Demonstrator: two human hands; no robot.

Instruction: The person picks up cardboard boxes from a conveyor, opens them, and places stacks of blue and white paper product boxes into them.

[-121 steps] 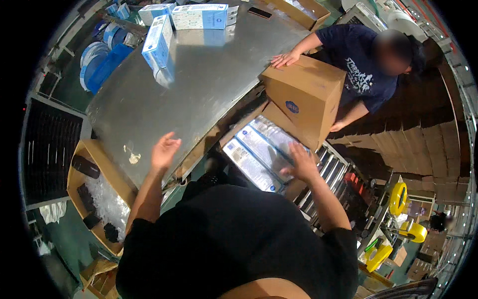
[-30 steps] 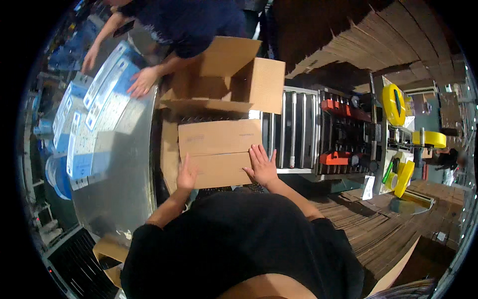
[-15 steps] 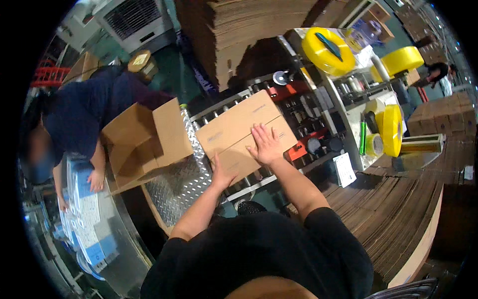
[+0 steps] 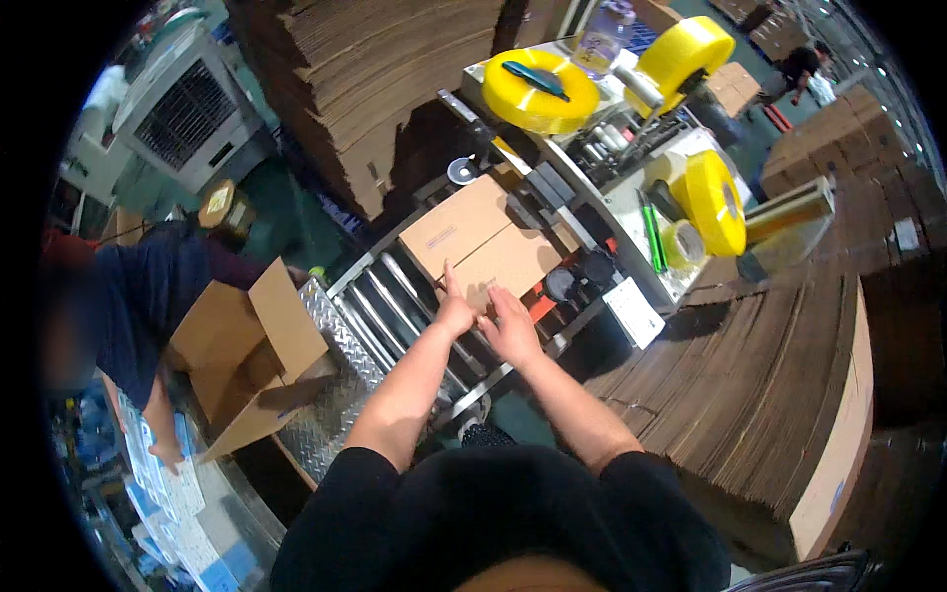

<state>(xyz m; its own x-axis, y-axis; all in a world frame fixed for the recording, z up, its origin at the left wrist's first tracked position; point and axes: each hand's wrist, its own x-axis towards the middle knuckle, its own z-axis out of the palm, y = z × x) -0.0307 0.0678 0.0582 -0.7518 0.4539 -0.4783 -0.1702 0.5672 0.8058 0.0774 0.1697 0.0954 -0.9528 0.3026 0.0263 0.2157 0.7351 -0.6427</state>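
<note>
A brown cardboard carton [image 4: 493, 232], its top flaps folded down along a middle seam, lies on a roller conveyor [image 4: 367, 314], partly inside a carton-sealing machine [image 4: 538, 202]. Against the near end of the carton rests my left hand [image 4: 456, 310], fingers stretched out and pointing away from me. My right hand [image 4: 512, 329] is beside it, touching the carton's near edge with fingers extended. Neither hand grasps anything. Part of the carton's far right side is hidden under the machine's parts.
To the left an open carton [image 4: 286, 326] stands by a diamond-plate metal surface [image 4: 340, 340], near a co-worker [image 4: 158, 306]. Yellow tape rolls [image 4: 715, 202] sit on the machine's right side. Stacked flat cardboard [image 4: 730, 405] lies at right; another stack [image 4: 340, 89] rises behind.
The carton has slid farther right into the machine, baring rollers behind it. My right hand has moved from its top to its near edge, beside my left. The view has shifted.
</note>
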